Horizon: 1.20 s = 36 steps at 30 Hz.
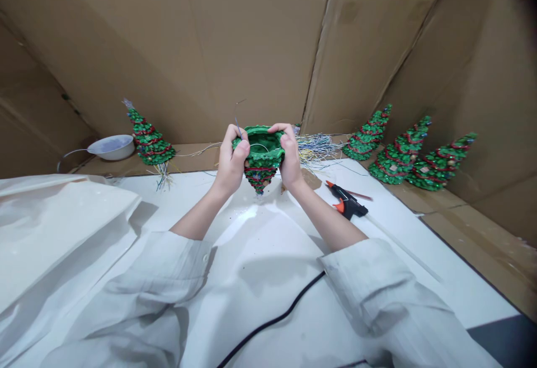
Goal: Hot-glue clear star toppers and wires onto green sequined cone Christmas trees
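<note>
The left hand [230, 160] is partly closed, gripping the rim of an upturned green tree [260, 173], a thin wire [237, 126] rising beside its thumb. The right hand [291, 158] grasps the opposite side, fingers curled over the edge. The tree is held tip down above the white surface [268, 245], its hollow base facing up. Behind it to the right lies a bundle of wires [319, 149]; nearer on that side, a glue gun [348, 201]. Three decorated trees [398, 154] stand farther right of it; another tree [150, 141] and a bowl [113, 148], left.
</note>
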Available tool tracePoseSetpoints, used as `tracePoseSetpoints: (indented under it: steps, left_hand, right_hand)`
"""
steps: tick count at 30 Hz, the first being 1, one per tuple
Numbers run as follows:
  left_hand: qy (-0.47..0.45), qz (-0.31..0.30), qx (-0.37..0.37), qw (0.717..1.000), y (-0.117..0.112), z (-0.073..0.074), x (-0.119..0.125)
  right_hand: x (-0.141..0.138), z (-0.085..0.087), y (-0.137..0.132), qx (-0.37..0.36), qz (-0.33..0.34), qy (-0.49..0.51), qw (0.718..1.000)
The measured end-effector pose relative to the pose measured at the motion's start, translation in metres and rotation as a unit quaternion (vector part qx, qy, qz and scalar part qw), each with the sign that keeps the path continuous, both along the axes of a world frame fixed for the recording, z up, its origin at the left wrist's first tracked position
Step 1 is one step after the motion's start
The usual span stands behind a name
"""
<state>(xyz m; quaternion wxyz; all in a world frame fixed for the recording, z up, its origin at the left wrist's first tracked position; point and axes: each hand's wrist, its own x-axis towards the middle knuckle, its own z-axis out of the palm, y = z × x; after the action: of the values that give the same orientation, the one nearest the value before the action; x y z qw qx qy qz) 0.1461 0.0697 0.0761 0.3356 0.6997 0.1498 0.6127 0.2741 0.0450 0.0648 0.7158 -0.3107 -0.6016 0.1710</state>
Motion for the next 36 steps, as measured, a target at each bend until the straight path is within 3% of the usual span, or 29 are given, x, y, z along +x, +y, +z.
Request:
tracePoseSetpoints:
  steps: [14, 19, 23, 25, 29, 32, 36]
  left_hand:
    - [0.017, 0.0, -0.017, 1.0, -0.004, 0.001, -0.001]
    - [0.1, -0.021, -0.035, 0.994, -0.012, 0.006, -0.013]
    - [0.218, -0.057, 0.018, 0.974, -0.024, 0.027, -0.031]
    - [0.281, -0.026, 0.085, 0.956, -0.034, 0.042, -0.04]
    - [0.324, 0.116, 0.201, 0.917, -0.051, 0.06, -0.05]
    - [0.349, 0.206, 0.263, 0.876, -0.056, 0.061, -0.05]
    - [0.387, 0.26, 0.316, 0.826, -0.052, 0.054, -0.045]
  right_hand:
    - [0.0, 0.0, -0.004, 0.0, -0.009, -0.005, 1.0]
    - [0.001, 0.001, -0.01, 0.004, 0.016, 0.007, 1.0]
    - [0.002, 0.012, -0.022, 0.073, 0.011, -0.023, 0.997]
    - [0.004, 0.021, -0.03, 0.131, -0.012, -0.076, 0.988]
    - [0.006, 0.032, -0.041, 0.225, -0.062, -0.173, 0.957]
    - [0.006, 0.029, -0.039, 0.241, -0.076, -0.216, 0.943]
    - [0.004, 0.021, -0.031, 0.232, -0.088, -0.256, 0.934]
